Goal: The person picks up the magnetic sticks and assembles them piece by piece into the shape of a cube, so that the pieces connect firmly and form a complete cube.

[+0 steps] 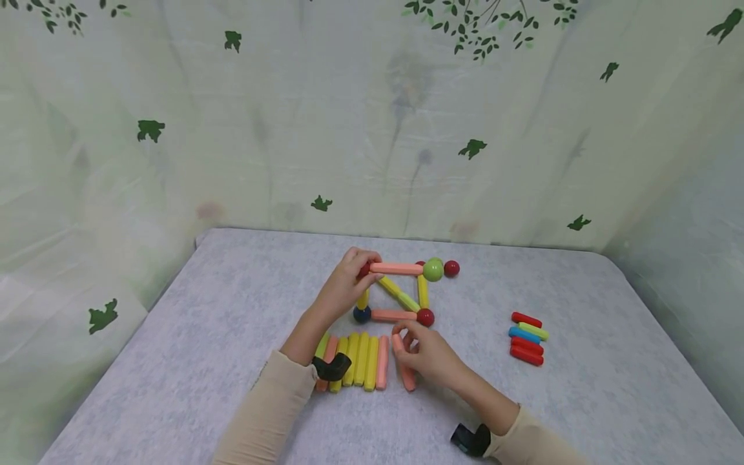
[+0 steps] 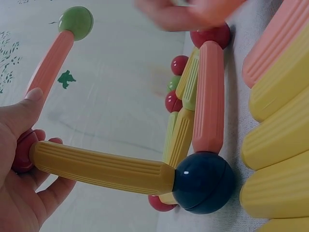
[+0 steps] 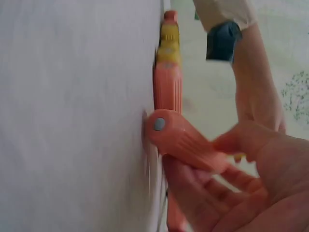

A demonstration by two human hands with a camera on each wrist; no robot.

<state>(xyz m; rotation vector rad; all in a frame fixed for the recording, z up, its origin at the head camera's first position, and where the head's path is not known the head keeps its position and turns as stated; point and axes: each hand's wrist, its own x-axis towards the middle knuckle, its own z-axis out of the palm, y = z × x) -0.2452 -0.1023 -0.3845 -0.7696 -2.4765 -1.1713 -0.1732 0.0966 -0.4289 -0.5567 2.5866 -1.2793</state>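
Note:
My left hand [image 1: 340, 284] grips a red ball [image 2: 24, 151] that joins two magnetic rods. From it a pink rod [image 1: 397, 268] extends to a green ball [image 1: 433, 270], while a yellow rod [image 2: 104, 166] leads down to a dark blue ball [image 1: 361, 314] on the table. Another pink rod [image 1: 394, 316] links the blue ball to a red ball [image 1: 425, 317]. Just in front of that ball, my right hand [image 1: 433, 355] pinches a loose pink rod [image 3: 181, 140] by one end. The rod's free end, with a grey metal tip, points toward me, low over the table.
Several yellow, pink and green rods [image 1: 361, 361] lie side by side under and beside my left forearm. Short red, blue and green rods [image 1: 526, 339] are grouped at the right. Behind the structure sits a separate red ball [image 1: 451, 268]. A patterned curtain [image 1: 372, 129] backs the table.

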